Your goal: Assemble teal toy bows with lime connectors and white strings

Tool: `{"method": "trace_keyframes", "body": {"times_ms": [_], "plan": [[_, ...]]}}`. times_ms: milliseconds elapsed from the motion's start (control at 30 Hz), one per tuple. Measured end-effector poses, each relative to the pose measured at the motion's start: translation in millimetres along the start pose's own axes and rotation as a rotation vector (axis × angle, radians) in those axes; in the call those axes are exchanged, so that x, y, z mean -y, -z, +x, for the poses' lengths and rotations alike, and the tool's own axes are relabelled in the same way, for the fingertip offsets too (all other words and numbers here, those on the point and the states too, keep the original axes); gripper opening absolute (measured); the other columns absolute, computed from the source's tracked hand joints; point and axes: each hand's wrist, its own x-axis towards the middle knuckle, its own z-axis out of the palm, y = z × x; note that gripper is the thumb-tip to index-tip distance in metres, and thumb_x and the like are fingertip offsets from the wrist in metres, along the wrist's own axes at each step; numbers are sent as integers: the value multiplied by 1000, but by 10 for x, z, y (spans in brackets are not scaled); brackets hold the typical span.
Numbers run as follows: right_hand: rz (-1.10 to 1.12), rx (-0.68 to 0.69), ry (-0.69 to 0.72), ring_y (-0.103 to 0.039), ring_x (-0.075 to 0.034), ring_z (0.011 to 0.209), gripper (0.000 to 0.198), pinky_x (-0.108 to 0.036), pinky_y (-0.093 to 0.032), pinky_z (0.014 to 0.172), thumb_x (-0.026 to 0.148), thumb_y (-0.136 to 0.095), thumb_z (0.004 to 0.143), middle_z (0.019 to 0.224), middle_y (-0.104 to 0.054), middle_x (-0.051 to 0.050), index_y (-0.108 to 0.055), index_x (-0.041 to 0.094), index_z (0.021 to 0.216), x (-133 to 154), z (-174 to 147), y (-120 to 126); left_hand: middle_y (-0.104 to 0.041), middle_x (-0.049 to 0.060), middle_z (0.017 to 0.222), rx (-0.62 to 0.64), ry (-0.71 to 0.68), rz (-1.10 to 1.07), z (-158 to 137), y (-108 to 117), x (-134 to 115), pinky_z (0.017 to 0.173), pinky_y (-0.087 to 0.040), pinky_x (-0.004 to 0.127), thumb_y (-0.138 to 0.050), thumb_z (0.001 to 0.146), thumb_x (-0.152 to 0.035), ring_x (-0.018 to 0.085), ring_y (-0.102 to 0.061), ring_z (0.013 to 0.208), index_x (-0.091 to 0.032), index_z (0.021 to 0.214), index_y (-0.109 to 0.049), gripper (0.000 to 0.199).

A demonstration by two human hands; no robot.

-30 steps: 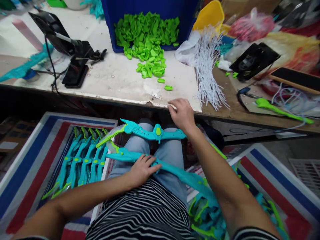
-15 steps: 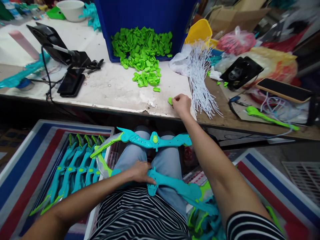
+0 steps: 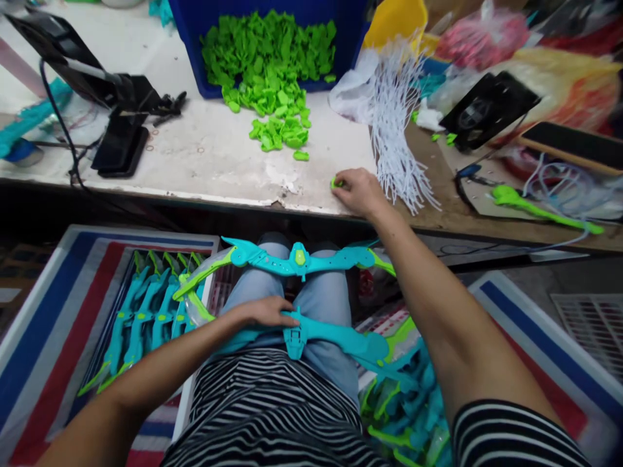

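Note:
My right hand [image 3: 360, 192], resting at the table's front edge, pinches a small green plastic piece [image 3: 335, 184] between thumb and fingertips. Across my lap lies a teal toy bow [image 3: 335, 332] with green limb ends. My left hand [image 3: 270, 311] is closed around its middle, beside the grip block. Farther out, over my knees, lies a second toy bow [image 3: 324, 262] with a green piece fitted at its centre. On the table, loose green pieces [image 3: 280, 133] spill out of a blue bin [image 3: 187, 48] tipped toward me.
Finished-looking bows [image 3: 141, 318] stand in a row in a crate on the left. More teal and green bows [image 3: 409, 402] are heaped at my right. White strings [image 3: 399, 143], a phone [image 3: 574, 144] and a black stand [image 3: 109, 84] occupy the table.
My view has tilted down slightly, so the table appears higher. The right hand still holds the green piece, now turned more edge-on. The left hand keeps its grip on the bow.

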Motion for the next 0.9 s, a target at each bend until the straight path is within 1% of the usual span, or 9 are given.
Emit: {"method": "trace_keyframes", "body": {"times_ms": [100,167,233,333,400,467,633,833,900], "plan": [[169,-56,59,-62,-22,92,12,-38,-50,87,24,-62,77,97,-70,-8,-65,19,86,270,-471,-50,-67,4,93,64,49,-121,5,58,1,75,-42,25,-52,82,-51,17,-56,83,-13,97,-67,44],[287,20,175,-63,-21,97,17,-37,-51,88,31,-61,82,103,-69,-8,-65,19,93,551,-996,-107,-65,2,84,51,89,-166,5,68,8,72,-40,25,-51,82,-52,16,-53,77,-12,92,-68,44],[359,157,272,-62,-21,101,16,-38,-52,88,32,-57,87,104,-69,-8,-64,21,97,827,-1586,-190,-62,0,75,31,124,-184,3,60,19,68,-39,24,-53,80,-53,15,-50,72,-12,87,-68,44],[327,249,251,-63,-21,97,18,-40,-54,83,28,-52,91,105,-69,-10,-65,20,100,1095,-2314,-356,-58,-1,68,3,129,-216,4,33,37,65,-37,24,-56,77,-55,14,-47,68,-13,82,-68,44],[277,247,211,-62,-22,98,19,-42,-54,83,27,-52,91,106,-69,-11,-66,20,102,1163,-2582,-463,-57,-2,67,-5,116,-237,9,16,46,64,-36,24,-56,78,-54,13,-46,68,-12,81,-67,43],[238,234,193,-60,-24,101,19,-44,-52,85,27,-52,91,107,-69,-10,-67,21,102,1182,-2692,-543,-56,-2,68,-1,110,-238,13,4,48,65,-36,23,-55,79,-51,13,-45,68,-12,83,-67,41],[198,221,152,-57,-25,105,18,-45,-49,85,25,-54,90,110,-68,-8,-68,23,100,1210,-2715,-626,-60,0,75,14,78,-211,-9,17,47,68,-37,23,-51,82,-50,14,-48,73,-11,87,-67,43],[315,172,-81,-55,-26,106,7,-46,-47,88,27,-63,84,104,-68,-7,-64,22,88,1265,-2763,-696,-65,3,96,59,12,-111,-31,33,52,77,-40,25,-65,71,-50,19,-54,91,-11,103,-64,51],[331,195,-185,-56,-26,104,13,-44,-48,86,28,-67,79,106,-65,-8,-62,21,89,1252,-2754,-723,-64,5,99,38,28,-74,-25,11,41,77,-40,26,-66,70,-49,20,-55,92,-10,106,-62,54]]}}
